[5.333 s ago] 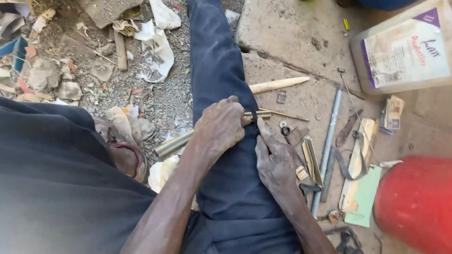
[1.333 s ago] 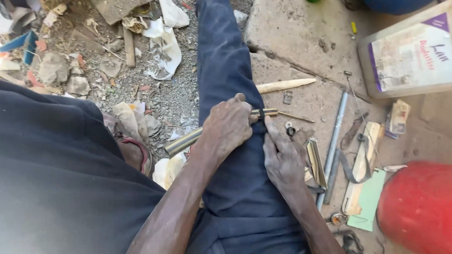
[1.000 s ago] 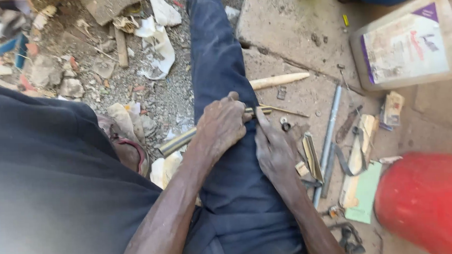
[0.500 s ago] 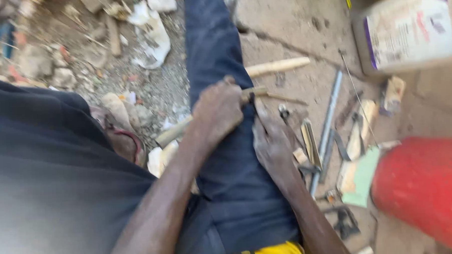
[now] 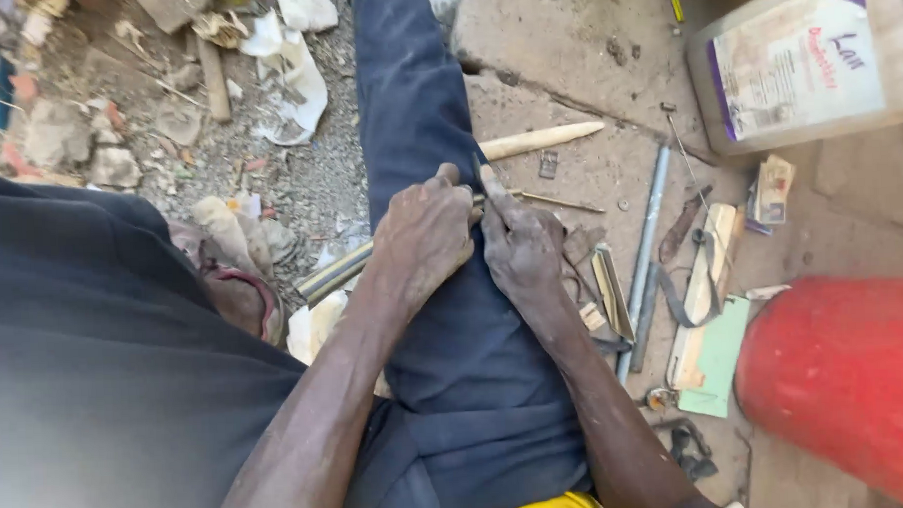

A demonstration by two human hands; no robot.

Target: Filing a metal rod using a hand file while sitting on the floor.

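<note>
Both forearms reach forward and down, converging over the outstretched leg in dark blue trousers. The left hand [image 5: 426, 235] is curled into a closed fist, knuckles up, wrist bent slightly inward. The right hand [image 5: 521, 250] lies just beside it, almost touching, palm down, fingers bunched and thumb pointing forward.

Tools [image 5: 613, 303] and a metal rod [image 5: 646, 237] crowd the right; rubble [image 5: 167, 124] clutters the left.

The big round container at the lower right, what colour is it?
The container is plain red, seen in the head view.
</note>
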